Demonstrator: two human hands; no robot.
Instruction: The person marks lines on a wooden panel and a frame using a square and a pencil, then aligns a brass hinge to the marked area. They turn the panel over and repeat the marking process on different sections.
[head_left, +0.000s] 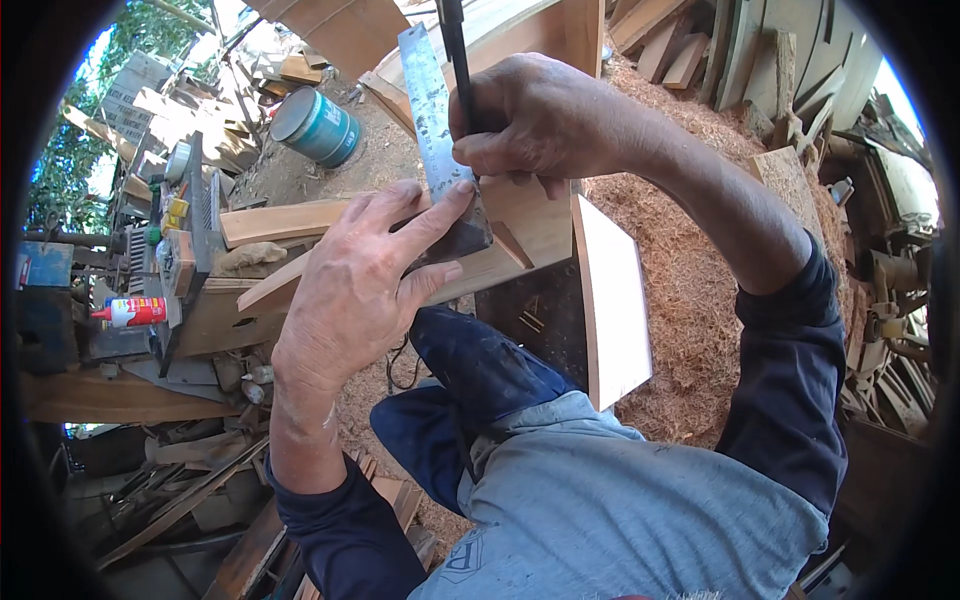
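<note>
A try square with a worn metal blade (428, 105) and a dark stock (462, 238) lies over a wooden piece (545, 225). My left hand (350, 270) grips its stock, the index finger pressed on the foot of the blade and the thumb below. My right hand (545, 120) is closed around a long, slim black pen-like tool (454, 45), upright along the blade's right edge. Its lower tip is hidden by my fingers, so its exact kind is unclear. A small wood strip (512, 246) shows beside the stock.
A pale board (617, 305) stands near my right knee. Wood shavings (690, 330) cover the ground at right. A teal can (316, 128) stands at far left, and a red-and-white glue bottle (132, 311) lies by a toolbox-like rack. Stacked planks (770, 60) fill the far right.
</note>
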